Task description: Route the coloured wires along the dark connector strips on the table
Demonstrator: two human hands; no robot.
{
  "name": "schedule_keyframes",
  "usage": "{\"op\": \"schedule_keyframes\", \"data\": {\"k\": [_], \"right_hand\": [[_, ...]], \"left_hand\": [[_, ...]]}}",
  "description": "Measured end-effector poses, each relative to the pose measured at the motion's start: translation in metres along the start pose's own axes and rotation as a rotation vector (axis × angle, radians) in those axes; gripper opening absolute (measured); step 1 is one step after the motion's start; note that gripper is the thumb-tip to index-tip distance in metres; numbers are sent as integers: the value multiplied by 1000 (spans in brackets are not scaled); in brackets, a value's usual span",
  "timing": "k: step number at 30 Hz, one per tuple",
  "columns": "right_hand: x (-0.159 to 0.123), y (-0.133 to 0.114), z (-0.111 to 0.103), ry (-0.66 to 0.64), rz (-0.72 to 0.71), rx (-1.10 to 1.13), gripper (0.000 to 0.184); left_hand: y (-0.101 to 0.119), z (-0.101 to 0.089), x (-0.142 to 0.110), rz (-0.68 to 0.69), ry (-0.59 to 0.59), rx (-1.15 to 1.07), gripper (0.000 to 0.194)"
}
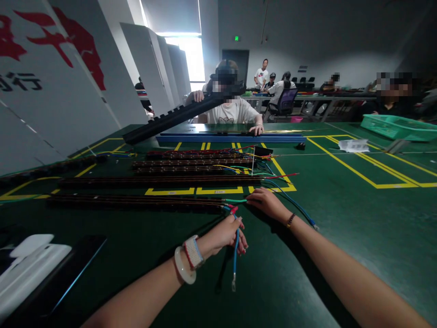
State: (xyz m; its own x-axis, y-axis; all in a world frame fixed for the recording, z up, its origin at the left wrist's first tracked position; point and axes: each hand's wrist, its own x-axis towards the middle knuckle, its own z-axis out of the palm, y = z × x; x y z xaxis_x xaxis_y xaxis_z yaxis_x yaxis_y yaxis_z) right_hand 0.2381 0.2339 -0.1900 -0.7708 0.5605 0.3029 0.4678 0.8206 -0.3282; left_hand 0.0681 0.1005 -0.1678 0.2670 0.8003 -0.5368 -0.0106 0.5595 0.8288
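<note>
The nearest long black bar [136,202] lies lengthwise on the tabletop [341,241], in front of the person, its wired end close to both hands. The left hand [223,234] is loosely curled, with the blue wire [235,249] between thumb and fingers, its metal lug [234,283] hanging below; a red piece [234,210] shows just above the thumb. The right hand [268,202] is nearly closed, fingertips pinching the green wire [235,201] near its end.

The bar looks stiff and probably awkward for its length, so two spread grips along its body would likely suit it. The wires seem light and springy; holding them by the insulation, near the lugs, should spare the joints at the bar, which may be the fragile part.

The tabletop is smooth dark green, marked with yellow tape [341,163]. More wired bars lie beyond. Across it, a co-worker [232,109] holds a tilted black part [184,114] above blue bars [232,138]. A green basket [398,127] sits at the far right; daylight enters by a window [189,57].
</note>
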Motion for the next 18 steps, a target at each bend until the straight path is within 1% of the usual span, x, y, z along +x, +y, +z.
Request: {"op": "schedule_keyframes", "data": {"k": [4,6,8,12,15,18], "right_hand": [[0,2,2,7,-3,14,28],[0,3,2,9,-8,18,28],[0,4,2,11,-11,23,27],[0,6,3,16,-16,34,27],[0,8,5,23,-24,28,27],[0,11,9,24,-24,25,27]], "left_hand": [[10,-20,-8,-99,-135,262,23],[16,-28,-12,-105,-182,351,24],[21,-35,-16,-104,-203,413,26],[30,-44,-18,-130,-282,520,36],[31,-48,-15,-139,-335,628,46],[27,-50,-11,-106,-380,624,53]]}}
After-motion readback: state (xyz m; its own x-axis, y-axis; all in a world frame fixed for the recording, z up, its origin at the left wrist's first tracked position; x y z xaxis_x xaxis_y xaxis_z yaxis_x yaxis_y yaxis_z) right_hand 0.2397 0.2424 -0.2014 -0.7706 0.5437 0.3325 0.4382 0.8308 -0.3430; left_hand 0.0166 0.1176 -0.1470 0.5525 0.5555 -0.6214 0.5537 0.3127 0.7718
